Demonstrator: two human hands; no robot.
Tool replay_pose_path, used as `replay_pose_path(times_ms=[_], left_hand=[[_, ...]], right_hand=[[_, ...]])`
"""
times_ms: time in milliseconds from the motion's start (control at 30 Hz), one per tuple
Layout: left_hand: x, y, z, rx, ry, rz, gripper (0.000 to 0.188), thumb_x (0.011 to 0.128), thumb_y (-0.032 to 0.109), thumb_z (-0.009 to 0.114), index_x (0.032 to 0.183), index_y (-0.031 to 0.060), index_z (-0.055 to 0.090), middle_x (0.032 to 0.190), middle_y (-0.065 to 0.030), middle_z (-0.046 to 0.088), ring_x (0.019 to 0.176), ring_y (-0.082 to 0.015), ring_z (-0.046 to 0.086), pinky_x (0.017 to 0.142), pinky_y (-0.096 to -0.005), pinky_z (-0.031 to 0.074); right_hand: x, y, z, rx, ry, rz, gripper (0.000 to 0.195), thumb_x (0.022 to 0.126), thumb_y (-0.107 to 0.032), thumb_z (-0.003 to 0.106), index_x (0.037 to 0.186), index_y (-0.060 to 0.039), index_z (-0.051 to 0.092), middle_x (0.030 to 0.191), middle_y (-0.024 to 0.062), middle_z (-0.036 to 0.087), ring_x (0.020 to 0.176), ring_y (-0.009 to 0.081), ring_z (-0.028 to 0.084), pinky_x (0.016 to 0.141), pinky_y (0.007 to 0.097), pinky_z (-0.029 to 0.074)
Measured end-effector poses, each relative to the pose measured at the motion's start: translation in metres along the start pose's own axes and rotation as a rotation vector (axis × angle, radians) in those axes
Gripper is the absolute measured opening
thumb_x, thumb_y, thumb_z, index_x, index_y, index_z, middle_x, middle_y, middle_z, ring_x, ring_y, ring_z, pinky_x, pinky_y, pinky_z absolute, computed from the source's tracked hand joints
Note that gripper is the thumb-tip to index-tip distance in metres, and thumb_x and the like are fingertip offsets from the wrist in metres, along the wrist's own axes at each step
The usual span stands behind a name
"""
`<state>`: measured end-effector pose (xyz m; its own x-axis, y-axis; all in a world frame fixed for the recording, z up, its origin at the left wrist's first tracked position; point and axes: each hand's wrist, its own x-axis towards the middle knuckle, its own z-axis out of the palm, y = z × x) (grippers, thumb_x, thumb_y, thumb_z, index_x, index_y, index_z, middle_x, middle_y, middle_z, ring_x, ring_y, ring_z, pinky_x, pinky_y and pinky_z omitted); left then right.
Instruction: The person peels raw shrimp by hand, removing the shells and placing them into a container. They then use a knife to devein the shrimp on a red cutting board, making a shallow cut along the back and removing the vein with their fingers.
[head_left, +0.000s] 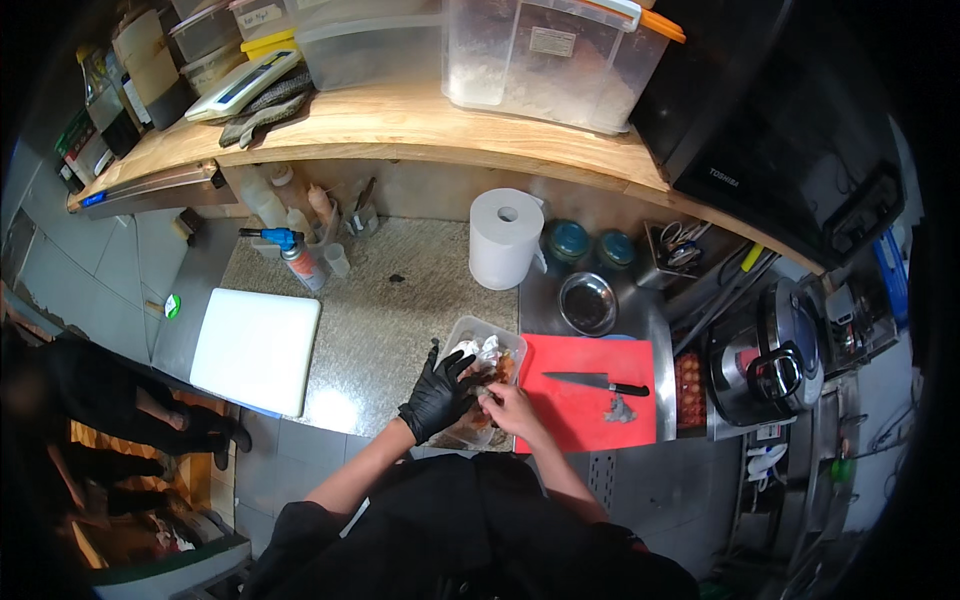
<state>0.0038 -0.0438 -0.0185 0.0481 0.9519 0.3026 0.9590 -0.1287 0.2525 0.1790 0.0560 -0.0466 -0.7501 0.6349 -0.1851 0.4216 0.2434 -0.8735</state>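
My left hand (439, 394), in a black glove, is over a clear plastic container (517, 346) with its fingers partly spread. My bare right hand (510, 409) meets it there, fingertips pinching a small greyish piece (480, 391) that I cannot identify. Crumpled foil (489, 349) and reddish-brown scraps lie in the container. To the right, a kitchen knife (577, 378) with a black handle rests on a red cutting board (585, 427), beside a small grey crumpled heap (619, 410). Whether the left fingers also hold the piece is hard to tell.
A paper towel roll (506, 240), a steel bowl (588, 304) and two lidded teal jars stand behind. At left are a white cutting board (256, 352) and a blow torch (300, 259). A wooden shelf (420, 135) overhangs the back; a rice cooker (765, 360) stands right. People stand far left.
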Motion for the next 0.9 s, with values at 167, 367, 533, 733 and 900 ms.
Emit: replay_pose_path(times_ms=[167, 367, 533, 733, 900], left_hand=[[-0.007, -0.003, 0.010, 0.068, 0.013, 0.078, 0.047, 0.074, 0.030, 0.073, 0.117, 0.0128, 0.067, 0.133, -0.0093, 0.059, 0.132, -0.0318, 0.049, 0.114, -0.0638, 0.022], [-0.013, -0.007, 0.038, 0.186, 0.103, 0.092, 0.044, 0.074, 0.028, 0.070, 0.114, 0.0098, 0.067, 0.124, -0.0085, 0.060, 0.127, -0.0297, 0.052, 0.112, -0.0651, 0.026], [-0.016, -0.010, 0.041, 0.175, 0.111, 0.061, 0.046, 0.073, 0.025, 0.071, 0.117, 0.0099, 0.065, 0.123, -0.0072, 0.061, 0.124, -0.0279, 0.053, 0.111, -0.0643, 0.027], [-0.021, -0.022, 0.032, -0.176, -0.008, -0.076, 0.043, 0.076, 0.021, 0.070, 0.118, 0.0143, 0.066, 0.125, -0.0048, 0.063, 0.124, -0.0255, 0.054, 0.113, -0.0598, 0.025], [-0.013, -0.011, 0.020, -0.120, 0.056, -0.019, 0.039, 0.076, 0.022, 0.068, 0.114, 0.0122, 0.069, 0.117, -0.0056, 0.066, 0.121, -0.0260, 0.056, 0.112, -0.0573, 0.026]], right_hand=[[0.000, -0.020, 0.003, -0.137, -0.002, -0.102, 0.021, 0.092, -0.019, 0.062, 0.095, 0.0022, 0.065, 0.079, 0.0178, 0.068, 0.077, 0.0311, 0.068, 0.071, 0.0417, 0.052], [0.001, -0.030, 0.001, -0.237, 0.012, -0.157, 0.025, 0.090, -0.020, 0.064, 0.100, 0.0028, 0.065, 0.095, 0.0255, 0.066, 0.094, 0.0424, 0.062, 0.083, 0.0471, 0.049], [-0.001, -0.024, 0.001, -0.218, 0.055, -0.185, 0.028, 0.092, -0.021, 0.064, 0.106, 0.0027, 0.065, 0.096, 0.0252, 0.067, 0.095, 0.0409, 0.064, 0.083, 0.0465, 0.050], [0.008, -0.025, -0.014, -0.101, -0.016, -0.193, 0.025, 0.093, -0.022, 0.065, 0.091, 0.0025, 0.066, 0.073, 0.0146, 0.066, 0.069, 0.0245, 0.066, 0.066, 0.0371, 0.050], [0.008, -0.022, -0.011, -0.076, -0.035, -0.057, 0.030, 0.092, -0.024, 0.064, 0.081, 0.0038, 0.063, 0.071, 0.0184, 0.062, 0.066, 0.0328, 0.062, 0.065, 0.0432, 0.047]])
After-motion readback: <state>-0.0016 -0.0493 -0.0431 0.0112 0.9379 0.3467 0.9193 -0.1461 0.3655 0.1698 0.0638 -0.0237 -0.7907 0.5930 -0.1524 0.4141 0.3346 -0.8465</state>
